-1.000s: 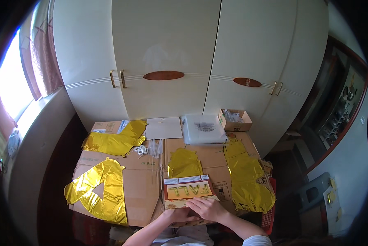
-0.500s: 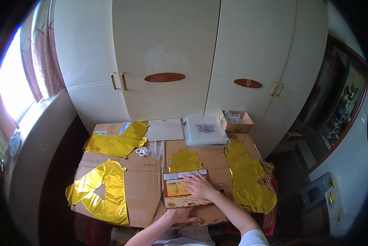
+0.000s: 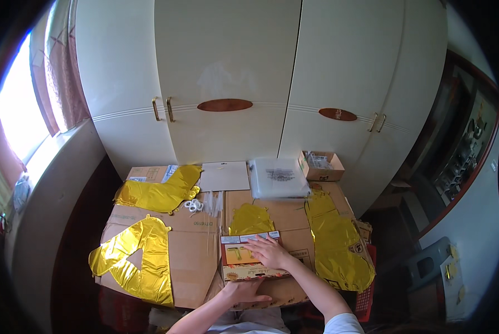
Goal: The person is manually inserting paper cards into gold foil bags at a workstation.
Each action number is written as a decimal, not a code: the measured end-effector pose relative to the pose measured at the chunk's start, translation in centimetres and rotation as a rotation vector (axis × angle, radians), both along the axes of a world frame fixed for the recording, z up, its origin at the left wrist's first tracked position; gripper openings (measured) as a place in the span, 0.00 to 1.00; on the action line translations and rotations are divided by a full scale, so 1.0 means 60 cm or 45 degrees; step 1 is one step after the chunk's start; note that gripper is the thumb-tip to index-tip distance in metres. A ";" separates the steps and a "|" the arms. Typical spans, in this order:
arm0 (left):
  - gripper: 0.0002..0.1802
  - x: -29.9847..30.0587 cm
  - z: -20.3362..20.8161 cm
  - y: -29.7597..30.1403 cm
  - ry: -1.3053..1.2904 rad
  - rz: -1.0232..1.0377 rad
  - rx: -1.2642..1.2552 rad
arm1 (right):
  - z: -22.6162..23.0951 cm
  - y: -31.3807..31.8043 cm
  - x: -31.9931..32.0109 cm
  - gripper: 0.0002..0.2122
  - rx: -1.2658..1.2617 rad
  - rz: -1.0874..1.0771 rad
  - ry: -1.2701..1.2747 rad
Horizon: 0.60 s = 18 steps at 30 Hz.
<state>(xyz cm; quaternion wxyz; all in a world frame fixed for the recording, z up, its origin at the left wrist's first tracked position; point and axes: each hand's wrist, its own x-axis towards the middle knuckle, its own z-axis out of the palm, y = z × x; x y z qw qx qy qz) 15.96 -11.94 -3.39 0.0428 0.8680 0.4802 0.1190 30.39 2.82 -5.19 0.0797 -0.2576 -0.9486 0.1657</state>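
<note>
Orange and cream, a printed carton [image 3: 235, 257] lies near the front middle of the cardboard-covered bench [image 3: 191, 239]. The right hand [image 3: 268, 253] rests flat on its top, fingers spread wide over part of the printed picture. The left hand [image 3: 245, 291] is at the carton's near edge, thumb stretched to the right; whether its fingers grip anything, I cannot tell. Just beyond the carton lies a flat gold foil balloon [image 3: 251, 218]. An A-shaped foil balloon [image 3: 157, 261] lies to the left, a boot-shaped foil balloon [image 3: 160, 192] farther back, and a long foil balloon [image 3: 336, 245] to the right. White rings [image 3: 193, 206] and clear straws [image 3: 213, 204] sit in front of a pale card [image 3: 224, 177], beside stacked plastic bags [image 3: 279, 181].
</note>
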 end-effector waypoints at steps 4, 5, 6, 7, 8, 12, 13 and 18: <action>0.45 0.008 0.053 -0.008 0.115 0.052 -0.332 | -0.022 0.004 0.005 0.20 0.074 -0.017 0.123; 0.44 0.009 0.059 -0.015 0.142 0.066 -0.266 | -0.025 0.004 0.004 0.20 0.086 -0.018 0.133; 0.43 0.009 0.063 -0.022 0.168 0.078 -0.199 | -0.027 0.003 0.005 0.21 0.098 -0.021 0.143; 0.41 0.009 0.067 -0.030 0.194 0.087 -0.131 | -0.029 0.001 0.005 0.21 0.135 -0.024 0.147; 0.39 0.006 0.067 -0.046 0.155 0.119 -0.094 | -0.032 -0.001 0.001 0.21 0.170 -0.015 0.154; 0.30 -0.016 0.051 -0.093 -0.014 0.060 0.212 | -0.014 -0.015 -0.005 0.22 0.267 -0.011 0.121; 0.27 -0.020 0.049 -0.097 -0.058 0.011 0.326 | -0.012 -0.016 -0.004 0.21 0.290 -0.021 0.120; 0.26 -0.020 0.093 -0.038 0.025 0.260 0.013 | -0.008 -0.024 0.001 0.21 0.323 -0.049 0.120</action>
